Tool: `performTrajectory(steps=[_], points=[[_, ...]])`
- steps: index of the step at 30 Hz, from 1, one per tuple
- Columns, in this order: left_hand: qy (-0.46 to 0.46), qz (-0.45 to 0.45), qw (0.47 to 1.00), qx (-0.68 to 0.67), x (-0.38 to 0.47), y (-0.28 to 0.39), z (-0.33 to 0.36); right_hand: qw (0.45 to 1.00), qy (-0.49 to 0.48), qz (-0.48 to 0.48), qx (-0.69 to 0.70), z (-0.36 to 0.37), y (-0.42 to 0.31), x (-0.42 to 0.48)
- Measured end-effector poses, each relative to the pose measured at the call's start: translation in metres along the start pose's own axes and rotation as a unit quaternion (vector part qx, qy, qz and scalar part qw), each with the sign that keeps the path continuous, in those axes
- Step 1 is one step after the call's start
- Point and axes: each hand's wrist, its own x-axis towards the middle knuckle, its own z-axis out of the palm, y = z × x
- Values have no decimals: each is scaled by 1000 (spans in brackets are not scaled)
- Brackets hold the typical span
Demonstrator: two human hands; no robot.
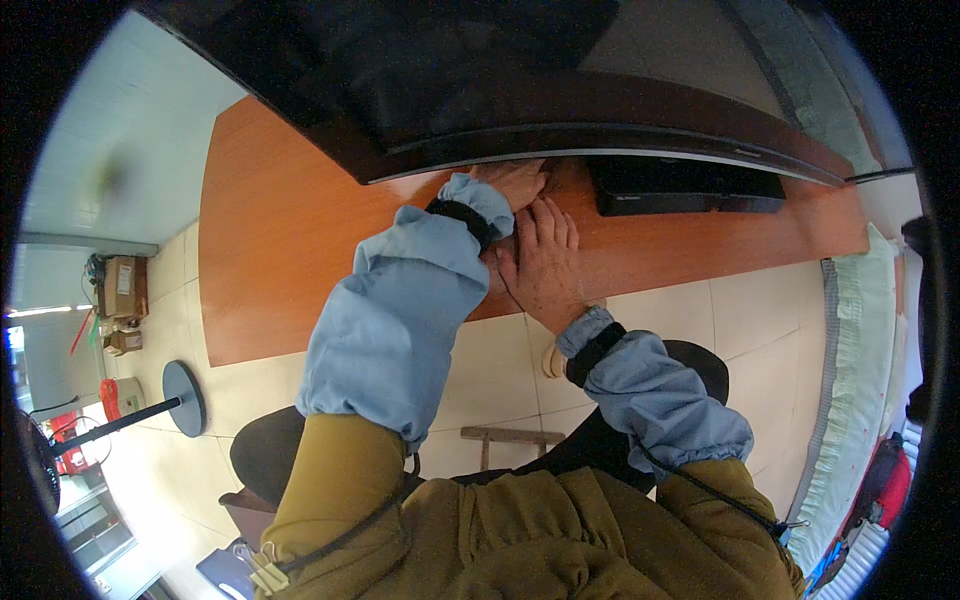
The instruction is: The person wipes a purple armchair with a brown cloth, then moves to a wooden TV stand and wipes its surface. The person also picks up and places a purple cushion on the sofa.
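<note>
My left hand rests on the reddish-brown wooden table, just under the lower edge of a large black flat screen. Part of that hand is hidden, and what its fingers do is not visible. Beside it, my right hand lies palm down on the tabletop, its thumb spread away from the fingers. The right fingertips come close to the left hand. Near the right thumb runs a thin dark line, perhaps a cord. Light blue sleeve covers are on both forearms.
To the right, a black box-shaped device sits on the table below the screen. A bed with a pale green frilled cover borders the right side. On the left floor are a round stand base and cardboard boxes. A wooden stool shows below.
</note>
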Motion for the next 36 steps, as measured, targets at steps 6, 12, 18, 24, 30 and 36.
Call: performTrajectory(steps=[6, 12, 18, 24, 30, 36], points=[[-16, -21, 997, -67, -28, -4, -26, 1000, -11, 9, 6, -4, -1, 1], [-122, -131, 982, -55, -110, -57, -68, 1000, -25, 3, -2, -8, -4, -1], [-150, -312, 938, -34, -218, -161, -88, 999, -29, 6, -19, -9, -7, -2], [-118, -525, 842, -18, -309, -267, -94, 998, -36, 3, -60, -10, -11, 0], [-121, -593, 795, -37, -280, -335, -76, 997, -41, 5, -65, -12, -15, 3], [-119, -390, 913, -17, -157, -257, -64, 998, -36, 2, -50, -15, -18, 4]])
